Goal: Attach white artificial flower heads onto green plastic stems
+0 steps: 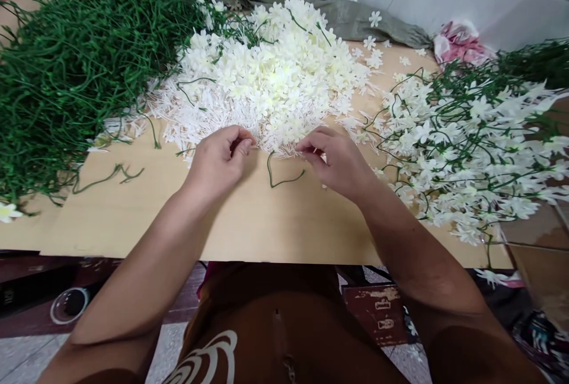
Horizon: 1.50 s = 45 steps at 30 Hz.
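Note:
My left hand (224, 156) is at the front edge of a heap of thin white stick-like pieces (222, 108), thumb and forefinger pinched together. Whatever is between those fingertips is too small to make out. To its right, my right hand (333, 159) also has its fingers closed at the edge of the heap, and I cannot make out what it pinches. Behind both hands rise loose white artificial flower heads (288, 58). A bent green plastic stem (284, 182) lies on the board between my hands.
A big pile of green stems (89, 58) covers the left side. White flowers on green stems (480, 153) are heaped at the right. Grey-green cloth (355, 16) runs along the tiled wall, with a pink-and-white bag (462, 43) beside it. The tan board (284, 230) ends near my body.

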Tool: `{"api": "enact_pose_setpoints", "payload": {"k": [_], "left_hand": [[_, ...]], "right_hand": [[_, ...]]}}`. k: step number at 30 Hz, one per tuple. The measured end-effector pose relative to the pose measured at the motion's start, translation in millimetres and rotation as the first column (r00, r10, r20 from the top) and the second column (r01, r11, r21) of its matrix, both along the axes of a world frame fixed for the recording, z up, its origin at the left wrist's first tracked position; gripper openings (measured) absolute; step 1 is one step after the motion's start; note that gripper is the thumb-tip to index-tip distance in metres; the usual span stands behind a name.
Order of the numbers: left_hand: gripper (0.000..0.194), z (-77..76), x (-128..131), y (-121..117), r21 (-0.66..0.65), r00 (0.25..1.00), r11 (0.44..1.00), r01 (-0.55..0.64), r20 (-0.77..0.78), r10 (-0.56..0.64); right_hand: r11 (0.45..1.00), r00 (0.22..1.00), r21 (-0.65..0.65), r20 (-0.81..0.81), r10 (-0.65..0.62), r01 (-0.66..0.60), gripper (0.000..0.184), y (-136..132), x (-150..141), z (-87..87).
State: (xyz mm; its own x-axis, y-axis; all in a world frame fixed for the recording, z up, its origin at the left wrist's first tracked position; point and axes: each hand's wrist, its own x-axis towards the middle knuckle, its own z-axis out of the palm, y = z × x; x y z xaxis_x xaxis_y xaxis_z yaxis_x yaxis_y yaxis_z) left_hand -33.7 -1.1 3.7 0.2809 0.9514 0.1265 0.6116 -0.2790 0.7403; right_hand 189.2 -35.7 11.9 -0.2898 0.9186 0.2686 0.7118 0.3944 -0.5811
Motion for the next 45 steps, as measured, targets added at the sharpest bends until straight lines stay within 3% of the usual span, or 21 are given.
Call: {"api": "enact_pose_setpoints", "payload": {"k": [2,4,7,10,13,17,22,25,28,33,37,40,42,45], "left_hand": [[0.022,3.1,2.8,-4.3,0.085,0.999,0.995,0.042,-0.010,-0.042],[0.022,6.0,8.0,-10.2,0.144,0.982,0.972,0.185,-0.065,-0.178],[0.023,5.1,17.3,-18.0,0.158,0.883,0.880,0.448,-0.233,-0.408],[0.024,-1.8,25.1,-20.3,0.151,0.770,0.805,0.574,-0.434,-0.468],[0.021,-6.0,28.7,-18.1,0.130,0.710,0.805,0.579,-0.565,-0.420],[0.019,0.2,24.6,-13.7,0.051,0.695,0.854,0.517,-0.609,-0.384],[0.027,12.2,12.5,-8.8,-0.067,0.705,0.902,0.428,-0.600,-0.379],[0.030,19.9,11.4,-9.8,-0.005,0.774,0.928,0.372,-0.551,-0.313],[0.032,28.9,22.2,-16.2,0.146,0.818,0.924,0.354,-0.527,-0.230],[0.030,32.8,64.8,-27.0,0.190,0.711,0.822,0.536,-0.627,-0.318],[0.027,22.3,101.8,-29.7,0.105,0.633,0.771,0.629,-0.645,-0.428],[0.026,13.2,118.5,-28.8,0.026,0.568,0.733,0.679,-0.651,-0.503],[0.024,9.8,120.9,-24.6,-0.011,0.586,0.743,0.669,-0.608,-0.536],[0.015,10.3,112.8,-13.1,-0.104,0.772,0.834,0.541,-0.331,-0.542]], "right_hand": [[0.999,0.991,0.010,0.128,-0.040,0.039,0.016,2.1,-1.8,-4.0],[0.999,0.954,0.017,0.299,-0.034,0.030,0.018,4.4,-10.6,-10.0],[1.000,0.882,0.008,0.471,-0.010,0.007,0.024,9.1,-26.2,-17.6],[1.000,0.881,-0.007,0.472,-0.020,0.027,0.022,14.3,-29.3,-17.9],[0.998,0.933,-0.014,0.357,-0.050,0.059,0.017,16.8,-17.1,-10.5],[0.988,0.988,-0.036,-0.022,-0.153,0.152,0.013,17.4,8.5,3.2],[0.971,0.903,-0.209,-0.386,-0.192,0.117,0.009,16.4,33.7,7.7],[0.964,0.835,-0.242,-0.505,-0.220,0.108,0.013,11.8,43.6,3.2],[0.954,0.768,-0.272,-0.583,-0.266,0.124,0.019,5.0,51.0,-1.1],[0.931,0.699,-0.313,-0.624,-0.349,0.185,0.021,-4.6,58.2,-5.1],[0.930,0.625,-0.274,-0.689,-0.366,0.244,0.019,-10.7,62.3,-8.9],[0.921,0.575,-0.314,-0.719,-0.390,0.232,0.022,-17.5,64.9,-12.5],[0.916,0.557,-0.327,-0.727,-0.401,0.233,0.023,-24.0,64.9,-14.1],[0.927,0.544,-0.284,-0.751,-0.374,0.245,0.022,-35.6,60.0,-13.5]]}}
